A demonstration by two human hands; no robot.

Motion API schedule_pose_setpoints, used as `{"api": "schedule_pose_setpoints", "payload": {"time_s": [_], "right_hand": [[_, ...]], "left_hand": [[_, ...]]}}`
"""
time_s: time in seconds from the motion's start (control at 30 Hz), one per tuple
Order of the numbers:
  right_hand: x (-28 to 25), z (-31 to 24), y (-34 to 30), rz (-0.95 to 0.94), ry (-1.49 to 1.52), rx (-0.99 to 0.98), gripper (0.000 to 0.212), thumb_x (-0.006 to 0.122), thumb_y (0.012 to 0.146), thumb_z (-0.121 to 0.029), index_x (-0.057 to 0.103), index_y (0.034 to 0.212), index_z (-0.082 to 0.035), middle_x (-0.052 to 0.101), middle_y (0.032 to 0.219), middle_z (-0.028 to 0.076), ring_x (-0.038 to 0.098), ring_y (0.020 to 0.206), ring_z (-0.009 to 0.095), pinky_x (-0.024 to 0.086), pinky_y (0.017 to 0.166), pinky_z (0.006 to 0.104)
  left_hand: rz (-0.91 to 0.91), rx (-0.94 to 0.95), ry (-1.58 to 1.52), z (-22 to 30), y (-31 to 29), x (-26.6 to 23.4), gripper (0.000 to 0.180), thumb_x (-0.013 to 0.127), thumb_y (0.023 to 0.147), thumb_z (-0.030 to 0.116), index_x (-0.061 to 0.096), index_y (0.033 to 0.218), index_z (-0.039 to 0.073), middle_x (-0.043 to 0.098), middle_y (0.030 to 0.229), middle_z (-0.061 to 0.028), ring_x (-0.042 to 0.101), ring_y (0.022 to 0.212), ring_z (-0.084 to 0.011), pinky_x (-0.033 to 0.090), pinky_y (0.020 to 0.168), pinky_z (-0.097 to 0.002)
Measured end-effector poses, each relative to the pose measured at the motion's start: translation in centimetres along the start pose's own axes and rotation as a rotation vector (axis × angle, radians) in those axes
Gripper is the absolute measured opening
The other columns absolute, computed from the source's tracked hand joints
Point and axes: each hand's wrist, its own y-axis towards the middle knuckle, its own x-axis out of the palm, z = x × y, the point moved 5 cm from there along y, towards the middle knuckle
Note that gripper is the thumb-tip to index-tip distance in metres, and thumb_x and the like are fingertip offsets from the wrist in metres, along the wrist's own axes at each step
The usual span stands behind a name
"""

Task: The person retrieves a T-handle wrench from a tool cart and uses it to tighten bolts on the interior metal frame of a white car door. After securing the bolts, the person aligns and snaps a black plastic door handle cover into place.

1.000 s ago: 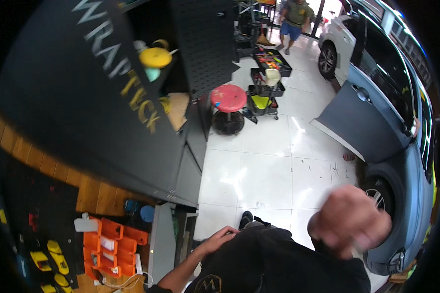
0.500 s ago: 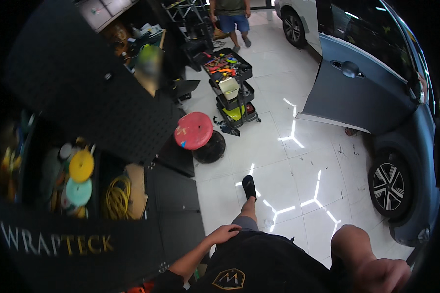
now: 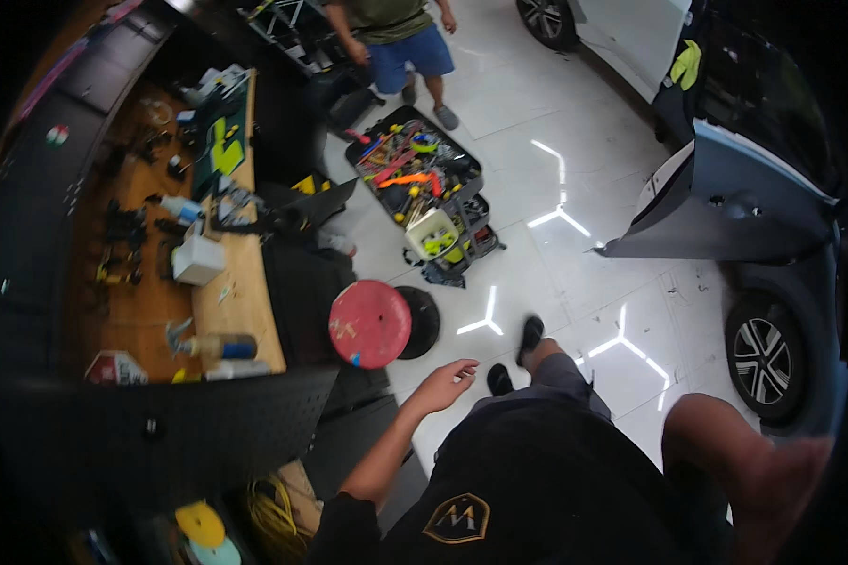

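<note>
My left hand (image 3: 446,384) hangs in front of my left hip, over the floor just past a red round stool (image 3: 369,323). Its fingers are loosely bent with gaps between them, and nothing is in it. On the far right, my right hand (image 3: 787,480) is raised beside my body and smeared by motion; its fingers cannot be made out. Beyond the stool stands a black tool trolley (image 3: 476,179), its top tray heaped with hand tools. A white bin (image 3: 433,235) with yellow-green pieces in it sits at the trolley's near end.
Left is a wooden workbench (image 3: 245,306) holding a spray bottle (image 3: 224,346) and a white box (image 3: 198,261). A black perforated cabinet door (image 3: 207,424) stands nearer. To the right, a blue-grey car door (image 3: 735,212) juts over the floor. Another person (image 3: 410,61) stands behind the trolley.
My left hand has come off my thigh and swung forward. I have stepped nearer the trolley and stool, and more of the workbench shows. The other person appears closer.
</note>
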Motion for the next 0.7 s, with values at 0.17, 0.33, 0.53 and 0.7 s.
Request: {"api": "schedule_pose_setpoints", "payload": {"time_s": [0.17,0.33,0.53,0.7], "right_hand": [[-4.7,21.9,-0.4,0.207,-0.146,0.132,0.033,0.058,0.090,-0.001,0.058,0.123,-0.002,0.065,0.098,0.013,0.065,0.082,0.018,0.055,0.070,0.0271],[-11.0,54.0,-6.7,0.445,-0.161,0.831,0.044,0.062,0.089,0.003,0.062,0.133,-0.001,0.065,0.099,0.006,0.064,0.085,0.011,0.054,0.066,0.0248],[-25.9,76.8,-22.6,0.588,-0.440,1.366,0.049,0.060,0.084,-0.003,0.066,0.132,-0.007,0.065,0.089,0.002,0.063,0.077,0.011,0.055,0.062,0.0267],[-29.5,85.9,-21.1,0.380,-0.477,1.512,0.049,0.057,0.087,-0.004,0.065,0.135,-0.007,0.066,0.086,0.002,0.064,0.079,0.011,0.053,0.062,0.0261]], "left_hand": [[0.087,0.039,-0.011,4.2,12.3,-6.2,0.040,0.063,0.099,0.017,0.060,0.138,0.006,0.071,0.122,-0.0148,0.069,0.110,-0.0247,0.054,0.093,-0.0372],[0.242,-0.005,-0.150,7.4,26.6,-9.8,0.045,0.064,0.097,0.013,0.058,0.142,0.007,0.068,0.129,-0.0136,0.068,0.109,-0.0238,0.055,0.091,-0.0355],[0.415,0.138,0.153,12.9,41.5,-17.6,0.049,0.062,0.094,0.014,0.055,0.143,0.006,0.057,0.143,-0.0194,0.059,0.128,-0.0381,0.048,0.107,-0.0418],[0.301,-0.252,0.156,13.1,50.7,-23.3,0.046,0.059,0.094,0.023,0.060,0.137,0.007,0.060,0.141,-0.0186,0.059,0.127,-0.0404,0.048,0.107,-0.0456]]}}
